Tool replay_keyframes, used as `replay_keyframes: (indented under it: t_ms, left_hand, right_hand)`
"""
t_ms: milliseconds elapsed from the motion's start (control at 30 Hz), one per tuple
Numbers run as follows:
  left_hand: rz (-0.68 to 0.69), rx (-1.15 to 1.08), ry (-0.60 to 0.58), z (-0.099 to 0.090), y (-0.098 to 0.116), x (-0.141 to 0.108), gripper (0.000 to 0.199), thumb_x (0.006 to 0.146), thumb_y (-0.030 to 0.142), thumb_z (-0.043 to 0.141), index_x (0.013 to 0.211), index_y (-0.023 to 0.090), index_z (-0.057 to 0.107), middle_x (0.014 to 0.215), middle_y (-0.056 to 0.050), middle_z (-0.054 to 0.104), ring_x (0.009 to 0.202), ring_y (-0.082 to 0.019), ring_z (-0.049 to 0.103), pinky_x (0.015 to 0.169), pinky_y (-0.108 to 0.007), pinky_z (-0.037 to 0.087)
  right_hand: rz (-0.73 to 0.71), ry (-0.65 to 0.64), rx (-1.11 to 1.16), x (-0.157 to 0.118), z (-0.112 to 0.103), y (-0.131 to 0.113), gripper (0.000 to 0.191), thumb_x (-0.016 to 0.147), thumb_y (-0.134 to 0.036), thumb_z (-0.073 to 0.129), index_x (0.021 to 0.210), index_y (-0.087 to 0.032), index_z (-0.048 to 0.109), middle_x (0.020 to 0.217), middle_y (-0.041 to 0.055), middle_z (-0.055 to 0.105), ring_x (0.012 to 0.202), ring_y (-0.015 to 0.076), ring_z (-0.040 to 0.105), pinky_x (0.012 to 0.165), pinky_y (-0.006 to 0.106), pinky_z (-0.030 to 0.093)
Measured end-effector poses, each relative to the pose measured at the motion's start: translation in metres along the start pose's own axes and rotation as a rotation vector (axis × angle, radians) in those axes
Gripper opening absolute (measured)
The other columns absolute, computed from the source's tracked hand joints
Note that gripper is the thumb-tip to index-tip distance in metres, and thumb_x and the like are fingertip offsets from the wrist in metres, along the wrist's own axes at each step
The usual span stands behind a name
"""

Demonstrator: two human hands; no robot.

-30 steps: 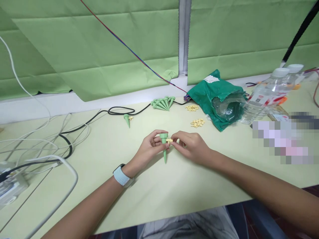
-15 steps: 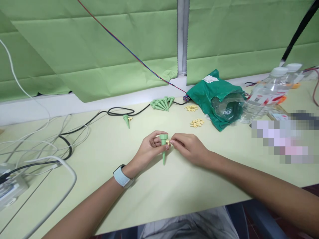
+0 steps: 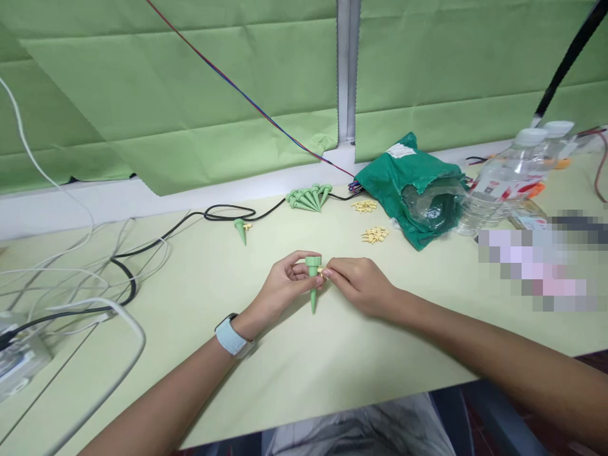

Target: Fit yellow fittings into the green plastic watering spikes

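Note:
Between finger and thumb, my left hand (image 3: 291, 278) holds a green spike (image 3: 313, 297) upright, its wide cap on top and its tip down. A small yellow piece (image 3: 320, 271) sticks out from the spike's right side, and the fingertips of my right hand (image 3: 358, 282) are closed on it. Another green spike (image 3: 240, 229) with a yellow piece on its side lies farther back on the left. Behind my hands is a bunch of green spikes (image 3: 308, 197). Two small piles of yellow pieces, a far one (image 3: 365, 206) and a nearer one (image 3: 375, 235), lie right of the bunch.
A torn green bag (image 3: 413, 183) with clear plastic inside lies at the back right, beside clear bottles (image 3: 510, 171). Black cable (image 3: 228, 212) and white cables (image 3: 128, 316) spread over the left side. A blurred patch covers things at the far right.
Almost nothing has moved. The fingers of my right hand have shifted very slightly at the yellow piece, and less of it shows now.

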State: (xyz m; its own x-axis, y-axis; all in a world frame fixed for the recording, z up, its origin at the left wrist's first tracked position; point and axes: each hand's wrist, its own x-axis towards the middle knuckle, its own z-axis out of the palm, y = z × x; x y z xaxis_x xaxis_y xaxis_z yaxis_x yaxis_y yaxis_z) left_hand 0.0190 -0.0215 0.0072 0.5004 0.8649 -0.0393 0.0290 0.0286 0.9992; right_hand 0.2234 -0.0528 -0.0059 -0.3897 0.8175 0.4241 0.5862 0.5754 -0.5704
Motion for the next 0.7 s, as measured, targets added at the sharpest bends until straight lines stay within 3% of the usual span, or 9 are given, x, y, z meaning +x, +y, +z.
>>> replay_keyframes:
  t_ms: [167,400,700]
  left_hand:
    - [0.016,0.004,-0.005,0.0,-0.0005,0.0002,0.045,0.079,0.029,0.082,0.118,0.018,0.062,0.09,-0.005,0.072,0.082,-0.016,0.068,0.081,-0.03,0.052]
    - [0.021,-0.033,-0.02,0.0008,-0.0019,0.0004,0.041,0.08,0.029,0.081,0.115,0.018,0.063,0.088,-0.004,0.071,0.08,-0.016,0.067,0.079,-0.03,0.052]
    - [0.03,-0.039,-0.013,0.0018,-0.0037,0.001,0.041,0.08,0.028,0.081,0.116,0.018,0.062,0.09,-0.005,0.071,0.08,-0.015,0.066,0.079,-0.029,0.051]
  right_hand:
    - [0.034,-0.015,0.011,-0.0002,-0.0004,-0.0018,0.028,0.106,-0.029,0.041,0.085,-0.02,0.057,0.076,0.0013,0.065,0.067,0.0136,0.056,0.064,0.025,0.035]
    - [-0.052,0.056,-0.088,-0.0005,-0.0015,0.0,0.02,0.104,-0.03,0.043,0.096,-0.019,0.057,0.09,0.0045,0.067,0.07,0.0144,0.055,0.064,0.026,0.034]
    - [0.064,0.026,0.142,0.0017,0.0018,0.0,0.026,0.105,-0.027,0.042,0.083,-0.02,0.054,0.078,0.0,0.063,0.069,0.0132,0.055,0.065,0.025,0.035]
